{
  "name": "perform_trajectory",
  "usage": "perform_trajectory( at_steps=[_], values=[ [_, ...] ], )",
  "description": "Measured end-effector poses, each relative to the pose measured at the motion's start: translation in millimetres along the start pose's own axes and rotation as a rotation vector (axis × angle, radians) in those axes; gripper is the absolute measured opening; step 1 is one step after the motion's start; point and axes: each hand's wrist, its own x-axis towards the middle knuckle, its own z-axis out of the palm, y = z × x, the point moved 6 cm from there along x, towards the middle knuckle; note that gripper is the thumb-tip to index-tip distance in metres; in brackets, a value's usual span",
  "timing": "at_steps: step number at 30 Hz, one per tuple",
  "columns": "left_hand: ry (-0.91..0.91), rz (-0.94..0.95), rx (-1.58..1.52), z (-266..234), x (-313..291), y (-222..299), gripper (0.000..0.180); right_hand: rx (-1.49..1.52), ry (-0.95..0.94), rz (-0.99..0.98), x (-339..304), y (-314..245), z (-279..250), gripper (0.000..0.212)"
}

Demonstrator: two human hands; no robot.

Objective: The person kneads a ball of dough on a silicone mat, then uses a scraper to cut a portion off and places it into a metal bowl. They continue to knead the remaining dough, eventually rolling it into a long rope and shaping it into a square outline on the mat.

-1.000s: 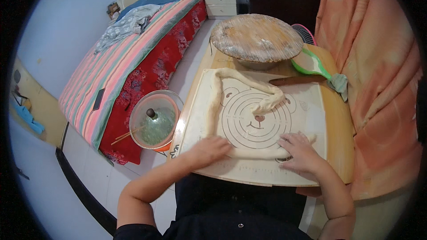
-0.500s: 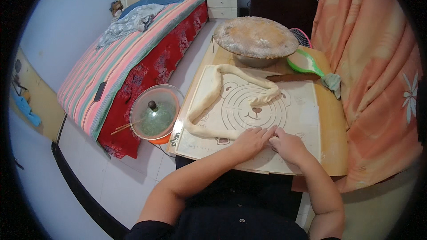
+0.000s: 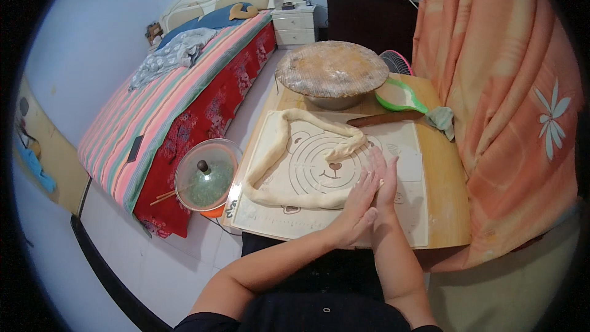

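Observation:
A long rope of pale dough (image 3: 295,199) bends around a cream mat (image 3: 399,224) printed with a bear's face. Its far end folds over near the middle of the mat. The near end runs up to my left hand (image 3: 355,212), which hides its tip. My right hand (image 3: 386,189) is upright against the left, palm facing palm, with the fingers of both stretched out. A small pale bit, perhaps dough, shows at the right hand's edge. Behind the dough lies a brown wooden stick (image 3: 384,119), likely a rolling pin.
At the table's (image 3: 447,209) back stands a bowl under a round floury woven lid (image 3: 332,69), beside a green scoop (image 3: 399,103) holding white powder. Left of the table is a pot with a glass lid (image 3: 209,187) and chopsticks. An orange curtain (image 3: 491,86) hangs on the right.
My hands have come off the near end of the dough rope and turned palm to palm with fingers straightened. The view has shifted slightly.

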Motion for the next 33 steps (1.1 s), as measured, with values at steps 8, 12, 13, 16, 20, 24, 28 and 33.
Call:
perform_trajectory(
  at_steps=[8, 12, 13, 16, 20, 24, 28, 33],
  values=[
    [0.118, -0.282, -0.401, -20, 40, -4, 0.069, 0.025, -0.268, 0.033, -27, -18, 35, 0.071],
    [0.204, -0.18, -0.172, -7, 43, 14, 0.066, 0.117, -0.332, -0.042, -12, -22, 17, 0.076],
    [0.251, -0.261, -0.315, -24, 57, 3, 0.068, 0.096, -0.299, -0.031, -30, -13, 25, 0.076],
    [0.364, -0.586, -0.804, -46, 58, -24, 0.065, 0.073, -0.313, 0.016, -77, -8, 57, 0.077],
    [0.114, -0.371, 0.055, 10, 35, 14, 0.057, 0.253, -0.054, 0.106, -16, -24, 0, 0.074],
    [0.152, -0.221, 0.246, -18, 52, 16, 0.056, 0.327, -0.136, 0.185, -64, -1, 14, 0.074],
    [0.078, -0.243, 0.202, -10, 47, -2, 0.056, 0.504, -0.163, 0.146, -60, -10, 17, 0.068],
    [0.176, -0.252, 0.307, -6, 46, -3, 0.054, 0.333, -0.043, 0.137, -55, 6, 1, 0.057]
  ],
)
